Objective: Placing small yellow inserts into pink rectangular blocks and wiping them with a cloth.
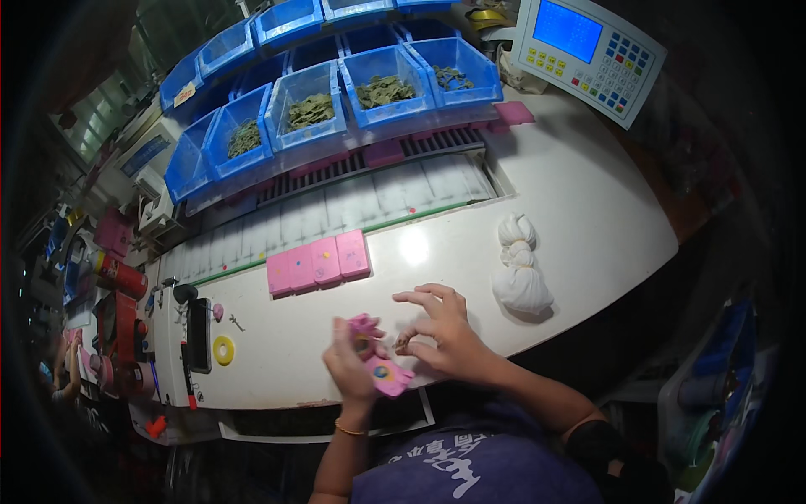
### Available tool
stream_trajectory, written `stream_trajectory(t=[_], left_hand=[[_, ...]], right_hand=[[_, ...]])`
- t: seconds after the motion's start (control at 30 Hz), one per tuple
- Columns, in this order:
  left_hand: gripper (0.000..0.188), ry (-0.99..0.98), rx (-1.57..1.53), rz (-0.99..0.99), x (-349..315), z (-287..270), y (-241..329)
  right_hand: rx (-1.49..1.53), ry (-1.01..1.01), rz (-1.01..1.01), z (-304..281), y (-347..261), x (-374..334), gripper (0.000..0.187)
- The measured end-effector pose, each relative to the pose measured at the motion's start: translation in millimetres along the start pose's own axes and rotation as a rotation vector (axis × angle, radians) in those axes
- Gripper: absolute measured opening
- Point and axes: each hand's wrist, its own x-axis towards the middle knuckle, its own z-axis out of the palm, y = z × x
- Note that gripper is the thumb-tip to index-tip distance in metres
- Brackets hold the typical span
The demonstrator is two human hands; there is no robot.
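My left hand (pixel 346 370) is closed around a pink foam-like piece (pixel 391 380), held just above the table's front edge. The piece is in two parts, and a round spot of yellow and dark colour shows on each. Beside it, my right hand (pixel 449 334) pinches thumb and forefinger together over something small and brownish; its kind cannot be made out. The other fingers of that hand are stretched out. Farther back, several pink blocks (pixel 326 262) with small coloured dots lie side by side in a row.
Blue bins (pixel 384 94) hold green-grey pieces behind a slatted strip. A knotted white cloth bundle (pixel 522 287) lies right. At left are a phone (pixel 199 334), a yellow tape roll (pixel 223 350) and a red-capped marker (pixel 191 391). A keypad console (pixel 592 55) stands far right.
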Motion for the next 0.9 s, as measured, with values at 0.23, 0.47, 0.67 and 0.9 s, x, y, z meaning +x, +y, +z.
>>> stream_trajectory(t=[0.23,0.47,0.67,0.9], left_hand=[[0.068,0.075,-0.035,-0.072,12.7,-27.4,18.3],[0.067,-0.028,-0.041,-0.099,9.8,-15.9,13.3],[0.065,-0.138,-0.102,-0.289,7.0,-19.4,19.6],[0.060,-0.248,-0.017,-0.184,-9.3,-16.1,30.5]], right_hand=[[-0.286,0.152,0.206,-40.5,35.0,8.2,0.057],[-0.552,0.025,0.664,-104.6,54.0,-4.5,0.054],[-0.304,0.096,-0.499,-37.6,-15.3,8.5,0.055],[-0.169,-0.214,-0.506,-17.4,-8.1,21.3,0.055]])
